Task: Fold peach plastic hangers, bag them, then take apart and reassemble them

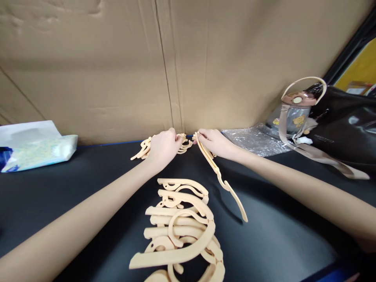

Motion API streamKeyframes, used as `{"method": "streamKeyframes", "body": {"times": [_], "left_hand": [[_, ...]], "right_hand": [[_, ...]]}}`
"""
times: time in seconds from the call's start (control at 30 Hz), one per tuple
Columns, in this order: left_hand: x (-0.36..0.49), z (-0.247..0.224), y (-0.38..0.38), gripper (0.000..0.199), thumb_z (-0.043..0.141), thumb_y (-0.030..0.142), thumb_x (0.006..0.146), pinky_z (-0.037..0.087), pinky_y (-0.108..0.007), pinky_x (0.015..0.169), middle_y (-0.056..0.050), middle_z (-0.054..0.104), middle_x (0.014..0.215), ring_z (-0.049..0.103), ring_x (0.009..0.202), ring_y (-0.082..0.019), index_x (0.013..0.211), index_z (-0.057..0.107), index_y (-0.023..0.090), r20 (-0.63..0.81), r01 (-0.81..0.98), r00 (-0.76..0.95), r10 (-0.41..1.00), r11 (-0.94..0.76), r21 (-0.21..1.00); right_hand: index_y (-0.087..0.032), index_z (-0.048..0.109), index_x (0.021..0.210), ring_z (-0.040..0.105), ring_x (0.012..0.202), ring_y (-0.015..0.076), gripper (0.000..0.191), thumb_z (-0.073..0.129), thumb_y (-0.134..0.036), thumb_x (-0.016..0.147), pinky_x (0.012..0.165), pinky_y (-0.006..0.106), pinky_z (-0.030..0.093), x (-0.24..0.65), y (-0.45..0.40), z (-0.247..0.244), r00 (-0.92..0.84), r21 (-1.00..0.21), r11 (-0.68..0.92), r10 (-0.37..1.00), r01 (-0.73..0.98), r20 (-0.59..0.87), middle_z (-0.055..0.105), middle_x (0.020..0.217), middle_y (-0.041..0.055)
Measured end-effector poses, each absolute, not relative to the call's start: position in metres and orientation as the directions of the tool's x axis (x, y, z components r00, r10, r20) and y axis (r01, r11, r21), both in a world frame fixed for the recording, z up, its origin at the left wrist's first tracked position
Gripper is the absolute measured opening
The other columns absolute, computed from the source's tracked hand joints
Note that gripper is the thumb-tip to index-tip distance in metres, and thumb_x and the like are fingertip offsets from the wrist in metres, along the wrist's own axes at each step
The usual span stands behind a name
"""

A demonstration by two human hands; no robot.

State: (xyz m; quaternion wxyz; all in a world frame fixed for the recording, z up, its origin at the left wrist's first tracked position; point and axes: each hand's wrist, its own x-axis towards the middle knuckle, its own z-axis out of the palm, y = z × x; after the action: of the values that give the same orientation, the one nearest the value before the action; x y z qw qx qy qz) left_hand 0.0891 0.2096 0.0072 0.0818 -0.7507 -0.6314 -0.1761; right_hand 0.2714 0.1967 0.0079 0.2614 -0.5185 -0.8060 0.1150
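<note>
My right hand (pixel 216 143) grips the upper end of a beige plastic folding-hanger piece (pixel 210 159), its curved arm hanging down over the black table. My left hand (pixel 164 147) is at the far edge among small beige pieces (pixel 144 149). Its fingers are curled, and their tips are partly hidden, so what they hold cannot be made out. More curved pieces (pixel 184 147) lie between both hands. Nearer to me, several beige folding hangers (pixel 188 197) overlap in a row, the closest cut off by the bottom of the view.
A cardboard wall (pixel 188 70) rises behind the black table (pixel 279 219). At left lies a soft white-and-blue package (pixel 44 150). Clear plastic wrap (pixel 255 139), a strapped water bottle (pixel 296 113) and a black bag (pixel 346 121) are at right.
</note>
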Motion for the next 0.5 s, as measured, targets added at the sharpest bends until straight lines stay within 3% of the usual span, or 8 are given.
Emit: {"method": "streamKeyframes", "body": {"times": [0.17,0.43,0.5], "left_hand": [[0.097,0.003,0.207,0.038,0.040,0.028,0.091,0.048,-0.039,0.072,-0.019,0.075,0.087,0.071,0.090,-0.037,0.079,0.072,0.012,0.322,0.973,0.216,0.922,-0.230,0.004],[0.096,0.002,0.199,0.046,0.036,0.035,0.096,0.050,-0.039,0.069,-0.018,0.073,0.078,0.072,0.084,-0.037,0.077,0.072,0.012,0.263,0.972,0.235,0.936,-0.235,-0.031],[0.090,0.004,0.193,0.037,0.042,0.032,0.094,0.050,-0.040,0.071,-0.016,0.073,0.078,0.071,0.084,-0.035,0.083,0.072,0.013,0.262,0.964,0.264,0.928,-0.266,-0.027]], "right_hand": [[-0.018,0.064,0.087,0.055,0.062,0.0137,0.032,0.035,-0.027,0.098,0.060,0.024,0.034,0.272,0.198,0.009,-0.334,-0.449,0.442,0.893,0.777,0.302,0.061,0.069,0.0007],[-0.019,0.051,0.072,0.051,0.064,0.0138,0.027,0.038,-0.022,0.096,0.062,0.025,0.031,0.271,0.201,0.002,-0.373,-0.395,0.466,0.881,0.792,0.291,0.058,0.070,0.0012],[-0.019,0.049,0.071,0.049,0.065,0.0133,0.027,0.039,-0.021,0.096,0.063,0.025,0.030,0.270,0.200,0.001,-0.400,-0.379,0.485,0.871,0.788,0.285,0.058,0.071,0.0011]]}}
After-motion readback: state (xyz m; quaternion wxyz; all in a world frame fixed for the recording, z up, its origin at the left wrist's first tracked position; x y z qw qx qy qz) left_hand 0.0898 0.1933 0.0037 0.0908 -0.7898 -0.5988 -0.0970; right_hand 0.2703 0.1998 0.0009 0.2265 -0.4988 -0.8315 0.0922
